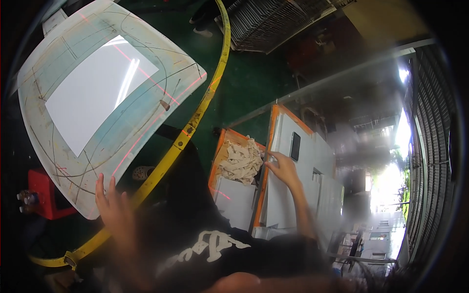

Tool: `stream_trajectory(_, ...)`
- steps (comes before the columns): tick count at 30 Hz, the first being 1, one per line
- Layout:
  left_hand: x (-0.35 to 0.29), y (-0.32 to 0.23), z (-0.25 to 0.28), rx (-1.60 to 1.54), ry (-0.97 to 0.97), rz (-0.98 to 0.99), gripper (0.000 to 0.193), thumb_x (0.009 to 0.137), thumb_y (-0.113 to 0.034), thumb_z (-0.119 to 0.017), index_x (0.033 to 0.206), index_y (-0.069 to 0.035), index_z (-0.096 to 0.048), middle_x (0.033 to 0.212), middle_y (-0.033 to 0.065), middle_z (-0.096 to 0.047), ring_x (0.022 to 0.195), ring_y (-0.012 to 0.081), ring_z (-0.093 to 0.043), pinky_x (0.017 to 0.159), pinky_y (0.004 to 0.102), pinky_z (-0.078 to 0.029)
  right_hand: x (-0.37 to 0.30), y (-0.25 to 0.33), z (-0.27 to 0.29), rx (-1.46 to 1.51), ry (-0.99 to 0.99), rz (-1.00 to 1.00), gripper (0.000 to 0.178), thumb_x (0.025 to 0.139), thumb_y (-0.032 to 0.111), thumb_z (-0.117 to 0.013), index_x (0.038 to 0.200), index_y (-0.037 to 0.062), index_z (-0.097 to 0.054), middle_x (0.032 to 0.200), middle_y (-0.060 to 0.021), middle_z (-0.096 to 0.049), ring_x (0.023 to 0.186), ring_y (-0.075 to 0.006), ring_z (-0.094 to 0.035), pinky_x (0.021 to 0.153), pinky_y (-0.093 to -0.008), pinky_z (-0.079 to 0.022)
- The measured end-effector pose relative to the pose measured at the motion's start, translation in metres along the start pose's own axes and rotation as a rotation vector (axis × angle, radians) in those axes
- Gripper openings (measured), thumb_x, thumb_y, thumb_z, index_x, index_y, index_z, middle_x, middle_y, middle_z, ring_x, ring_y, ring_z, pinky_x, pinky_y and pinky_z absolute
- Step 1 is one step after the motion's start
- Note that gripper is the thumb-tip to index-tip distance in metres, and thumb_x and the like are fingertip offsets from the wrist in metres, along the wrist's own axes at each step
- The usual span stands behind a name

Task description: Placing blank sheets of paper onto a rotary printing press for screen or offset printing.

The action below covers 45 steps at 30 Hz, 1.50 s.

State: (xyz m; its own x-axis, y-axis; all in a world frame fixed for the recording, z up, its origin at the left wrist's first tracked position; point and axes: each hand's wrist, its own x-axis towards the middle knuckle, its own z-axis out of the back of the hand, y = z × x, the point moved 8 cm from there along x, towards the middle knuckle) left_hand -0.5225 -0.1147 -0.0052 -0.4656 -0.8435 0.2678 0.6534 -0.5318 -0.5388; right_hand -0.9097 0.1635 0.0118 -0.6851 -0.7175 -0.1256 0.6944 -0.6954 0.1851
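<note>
I had the left hand [111, 205] spread flat, fingers apart, on the near edge of the pale rounded-corner panel with a white sheet at its centre [97, 97]; my right hand [282, 168] pinched the upright grey sheets in the orange-edged rack [293, 161]. Best practice seemed slow, level lifting.

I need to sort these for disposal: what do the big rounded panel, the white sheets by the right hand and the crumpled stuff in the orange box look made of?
Rounded panel: seemingly rigid board, matte pale coat, scuffed and line-marked. White sheets: thin flat panels, smooth; plastic or coated metal, unclear. Crumpled pile: soft cloth rags, judging by folds. The left hand touches the panel; the right hand the sheets.
</note>
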Motion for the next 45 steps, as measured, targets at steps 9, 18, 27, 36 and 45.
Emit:
stream_trajectory(9, -0.022, -0.03, -0.005, -0.014, 0.046, -0.135, 0.042, 0.081, -0.004, -0.059, 0.123, -0.003, -0.057, 0.136, 0.0196, -0.047, 0.124, 0.0385, -0.047, 0.104, 0.0449, -0.038, -0.04, -0.043, -0.023, 0.095, -0.108, 0.062, 0.04, 0.078, 0.026, -0.072, 0.114, 0.0071, -0.066, 0.104, -0.0164, -0.067, 0.097, -0.034, -0.063, 0.085, -0.0399, -0.048)
stream_trajectory(18, -0.059, -0.019, 0.032, -0.053, -0.098, -0.252, 0.039, 0.081, -0.017, -0.065, 0.117, -0.002, -0.059, 0.128, 0.0205, -0.052, 0.116, 0.0365, -0.052, 0.099, 0.0443, -0.043, -0.06, -0.064, -0.071, -0.063, -0.038, 0.049, 0.043, 0.085, 0.041, -0.062, 0.121, 0.0167, -0.062, 0.108, -0.0111, -0.066, 0.096, -0.0335, -0.063, 0.082, -0.0413, -0.049)
stream_trajectory(27, -0.095, -0.007, 0.045, -0.042, -0.169, -0.326, 0.041, 0.09, -0.02, -0.057, 0.126, -0.003, -0.052, 0.135, 0.0203, -0.046, 0.12, 0.0375, -0.049, 0.101, 0.0459, -0.041, -0.051, 0.06, -0.023, -0.058, -0.175, 0.335, 0.04, 0.085, 0.04, -0.063, 0.118, 0.016, -0.063, 0.107, -0.0111, -0.065, 0.095, -0.0341, -0.063, 0.081, -0.0415, -0.049)
stream_trajectory(36, -0.121, -0.009, 0.045, -0.071, -0.232, -0.353, 0.039, 0.09, -0.022, -0.055, 0.124, -0.003, -0.053, 0.136, 0.0211, -0.044, 0.119, 0.0402, -0.049, 0.098, 0.0472, -0.042, -0.074, 0.226, 0.026, -0.032, -0.315, 0.813, 0.038, 0.084, 0.038, -0.063, 0.114, 0.0146, -0.063, 0.105, -0.0117, -0.065, 0.094, -0.0345, -0.062, 0.081, -0.0422, -0.049)
stream_trajectory(45, -0.154, -0.048, 0.035, -0.137, -0.225, -0.432, 0.036, 0.093, -0.022, -0.056, 0.124, -0.004, -0.053, 0.131, 0.0172, -0.05, 0.117, 0.032, -0.053, 0.098, 0.0441, -0.043, -0.167, 0.386, 0.04, -0.012, -0.383, 1.306, 0.035, 0.084, 0.036, -0.064, 0.111, 0.0132, -0.063, 0.102, -0.0123, -0.064, 0.093, -0.0348, -0.061, 0.08, -0.0428, -0.048)
